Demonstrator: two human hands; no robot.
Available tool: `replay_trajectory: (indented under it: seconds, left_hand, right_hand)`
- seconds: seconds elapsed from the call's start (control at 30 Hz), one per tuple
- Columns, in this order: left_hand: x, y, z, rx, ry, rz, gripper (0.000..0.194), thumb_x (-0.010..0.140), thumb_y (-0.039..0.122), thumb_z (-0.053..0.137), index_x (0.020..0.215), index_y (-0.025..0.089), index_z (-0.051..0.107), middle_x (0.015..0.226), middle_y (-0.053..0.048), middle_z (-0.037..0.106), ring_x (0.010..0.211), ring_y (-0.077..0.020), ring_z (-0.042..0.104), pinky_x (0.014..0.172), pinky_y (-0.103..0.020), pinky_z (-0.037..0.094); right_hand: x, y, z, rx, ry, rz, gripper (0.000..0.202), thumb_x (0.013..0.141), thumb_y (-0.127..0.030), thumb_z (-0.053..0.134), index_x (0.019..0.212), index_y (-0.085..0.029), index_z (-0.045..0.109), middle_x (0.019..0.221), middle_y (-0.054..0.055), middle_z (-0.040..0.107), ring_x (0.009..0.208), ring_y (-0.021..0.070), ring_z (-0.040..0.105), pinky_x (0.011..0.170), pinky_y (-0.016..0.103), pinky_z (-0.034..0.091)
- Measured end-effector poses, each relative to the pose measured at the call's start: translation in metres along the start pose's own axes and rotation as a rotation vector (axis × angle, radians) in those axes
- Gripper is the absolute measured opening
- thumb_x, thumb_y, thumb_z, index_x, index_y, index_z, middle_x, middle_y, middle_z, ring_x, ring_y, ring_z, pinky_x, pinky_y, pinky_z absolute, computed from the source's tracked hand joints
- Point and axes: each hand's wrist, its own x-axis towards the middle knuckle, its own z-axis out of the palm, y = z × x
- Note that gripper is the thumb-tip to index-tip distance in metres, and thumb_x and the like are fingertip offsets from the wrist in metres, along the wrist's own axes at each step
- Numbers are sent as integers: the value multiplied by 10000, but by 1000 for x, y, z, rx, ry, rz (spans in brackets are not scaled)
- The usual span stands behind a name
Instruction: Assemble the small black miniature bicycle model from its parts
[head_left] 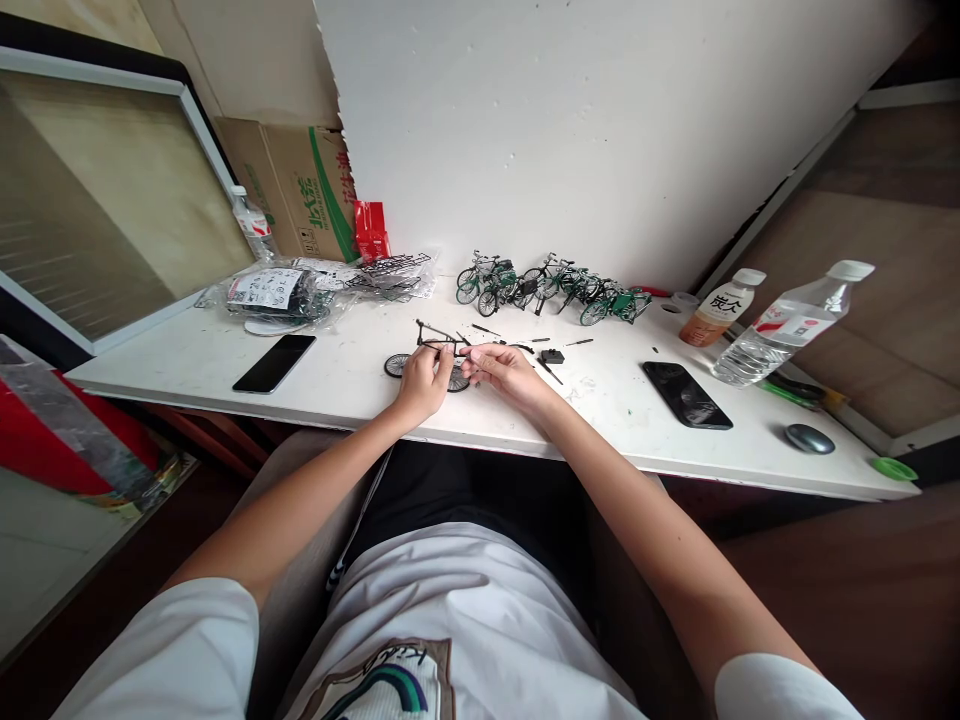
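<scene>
A small black model bicycle (431, 332) is held upright just above or on the front middle of the white table. My left hand (424, 382) is closed round its frame, between the two wheels. Close on the right, my right hand (507, 372) has thumb and fingers pinched near the rear of the frame; whatever sits between the fingertips is too small to make out. Loose black parts lie just beyond, among them a small black box piece (552, 356) and thin dark sticks (579, 342).
Several finished-looking model bicycles (555, 280) stand along the wall. Plastic bags of parts (300, 295) and a phone (274, 363) lie left. On the right are another phone (686, 395), a brown-and-white bottle (721, 308), a water bottle (791, 325) and a mouse (810, 438).
</scene>
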Motion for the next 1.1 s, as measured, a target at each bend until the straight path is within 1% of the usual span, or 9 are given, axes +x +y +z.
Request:
replay_trajectory:
  seconds: [0.17,0.37,0.53,0.6,0.67,0.73,0.9,1.0,1.1]
  left_hand:
    - [-1,-7,1,-9,-57,-9,273,1103,392,437,900,231,524,821,-57,650,766,-221,626,761,-350,460]
    - [2,-10,5,-11,-67,-19,438,1131,512,356,815,243,498,735,-47,610,710,-218,605,741,-356,450]
    - [1,-8,5,-9,-102,-4,475,1149,514,295,843,233,526,743,-67,612,702,-223,610,722,-371,445]
    - [-1,-8,5,8,-124,-8,468,1150,518,291,903,224,559,752,-72,617,691,-226,615,712,-377,444]
    - [-2,-9,6,20,-133,-11,468,1147,539,297,962,218,584,769,-79,634,679,-229,620,701,-382,443]
    - [-3,-9,7,24,-126,-4,481,1142,558,300,980,216,599,790,-93,657,682,-237,630,700,-390,448]
    - [-2,-6,5,9,-108,16,514,1146,531,277,838,236,563,748,-107,661,694,-248,632,707,-400,463]
    - [-1,-3,3,-7,-80,30,491,1149,512,269,823,246,522,766,-96,651,718,-241,623,732,-392,476]
    - [-1,-1,3,-4,-44,76,469,1152,491,255,832,248,497,824,-102,652,794,-249,636,793,-397,493]
  right_hand:
    - [3,2,-1,-37,33,-36,422,818,-559,916,1009,-192,833,845,22,739,745,139,666,717,285,562]
    - [1,-2,2,-12,-8,1,448,826,-574,900,1056,-198,819,846,-6,675,686,122,624,727,307,579]
    - [0,-3,8,46,-8,14,441,845,-572,884,1070,-201,808,801,-20,602,701,122,576,685,278,575]
    - [0,-3,7,69,-5,24,437,854,-567,879,1078,-201,802,822,-9,617,733,129,576,678,268,574]
    - [-1,-4,6,77,-5,42,442,852,-567,884,1080,-199,798,920,26,679,796,142,610,704,271,584]
    - [-1,-5,4,72,-5,58,445,829,-555,908,1067,-195,797,1000,53,718,843,154,633,725,276,587]
    - [-2,-7,4,71,-37,66,414,798,-510,942,1013,-184,806,867,27,684,752,138,578,658,261,519]
    - [-2,-6,6,69,-53,61,412,805,-523,934,1005,-184,814,848,12,666,704,118,546,642,258,484]
    - [-3,-6,7,75,-47,49,411,797,-519,939,1008,-187,822,843,9,658,703,118,539,639,260,471]
